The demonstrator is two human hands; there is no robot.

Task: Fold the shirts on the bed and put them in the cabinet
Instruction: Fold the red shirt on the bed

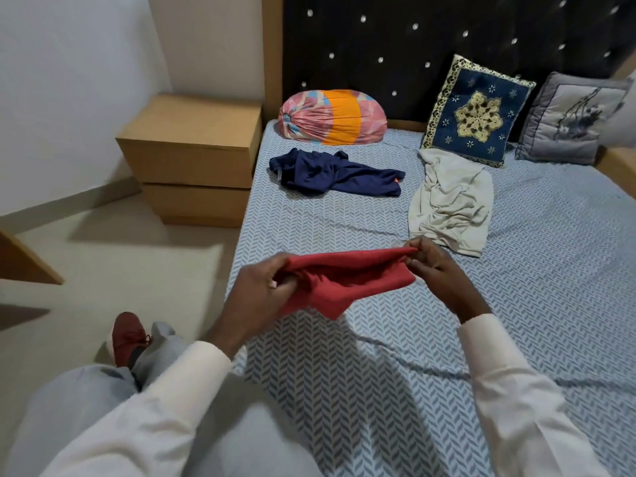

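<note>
A red shirt (347, 280) hangs bunched between both hands, just above the bed's near left part. My left hand (256, 297) grips its left end with curled fingers. My right hand (435, 270) pinches its upper right edge. A navy blue shirt (334, 175) lies crumpled on the bed (516, 321) further back, near the left edge. A cream shirt (451, 201) lies rumpled to the right of it, below the blue cushion. No cabinet door shows in this view.
A pink and orange bolster (332, 117), a blue embroidered cushion (476, 110) and a grey cushion (573, 118) lean on the dark headboard. A wooden bedside unit (192, 156) stands left of the bed. My knee and red shoe (127, 335) are over the floor.
</note>
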